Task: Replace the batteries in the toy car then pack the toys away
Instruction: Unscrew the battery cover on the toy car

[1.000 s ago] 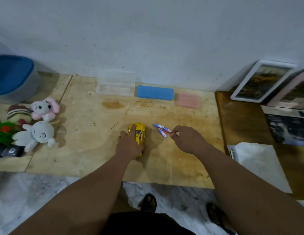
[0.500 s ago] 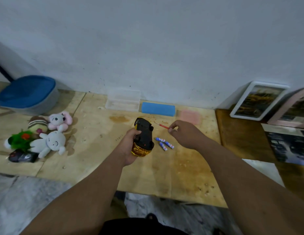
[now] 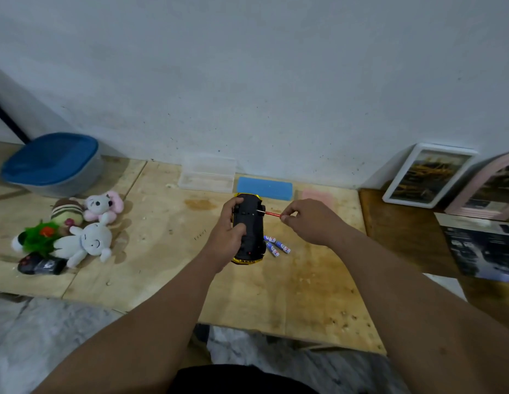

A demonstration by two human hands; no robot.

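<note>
Holding the toy car [image 3: 249, 228] belly-up above the table [image 3: 151, 268], left hand [image 3: 227, 237] wraps the car's left flank, fingers closed around it; black underside faces the camera, yellow body shows at the near and far ends. Right hand [image 3: 310, 223] pinches a small red-handled screwdriver [image 3: 269, 214] between thumb and fingers, tip laid against the underside near the car's far end.

Batteries [image 3: 276, 247], blue and white, several, lie loose on the table just right of the car's near end, partly hidden behind it.

Far edge, against the wall: clear plastic box [image 3: 208, 177], blue case [image 3: 264, 187], pale pink case [image 3: 317, 196], left to right, side by side. The car's far end overlaps the blue case in view.

Left side of table: pile of soft toys — pink plush [image 3: 104, 204], brown striped plush [image 3: 67, 211], white plush [image 3: 87, 243], green plush [image 3: 38, 237] — touching each other. A dark object [image 3: 41, 264] sits just near of them; cannot tell what it is. Blue-lidded tub [image 3: 53, 162] at far left.

Right, well apart from the hands: white picture frame [image 3: 428, 174] and pink frame [image 3: 486, 189] lean on the wall; a dark printed sheet [image 3: 483, 245] lies near of them.
</note>
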